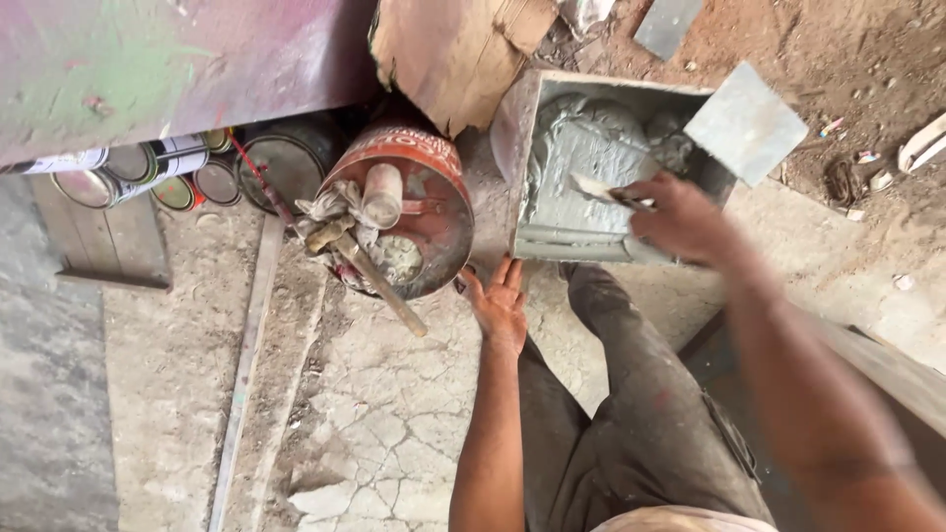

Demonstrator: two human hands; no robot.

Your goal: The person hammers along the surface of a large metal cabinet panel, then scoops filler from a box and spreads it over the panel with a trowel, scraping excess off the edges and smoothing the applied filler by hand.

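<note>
Putty knife [603, 190] sits in my right hand [680, 219], fingers clamped on its handle, blade lying flat on the grey paste. I note the hand is blurred, so I cannot tell the exact finger placement. Paste fills a square tin [552, 246], open at the top, standing on the ground ahead of my knees. A grey flat tile [746, 123] leans across the tin's far right corner, touching its rim.

My left hand [500, 303] is empty, palm up, fingers spread apart. It hovers low over the cracked floor [384, 414], just beside the tin's near left corner and just beside a round red can [434, 212].

I see the red can packed with rags, a pale cylinder and a wooden handle [379, 286] that sticks out over its rim toward me. Left of it stand a dark bucket [286, 158] and a row of small tins [148, 172], tucked under a paint-stained board [168, 59]. Torn cardboard [453, 49] overhangs the red can. A thin strip [246, 345] runs along the floor at left.

My legs, in dirty grey trousers [631, 414], fill the lower middle of the view.
</note>
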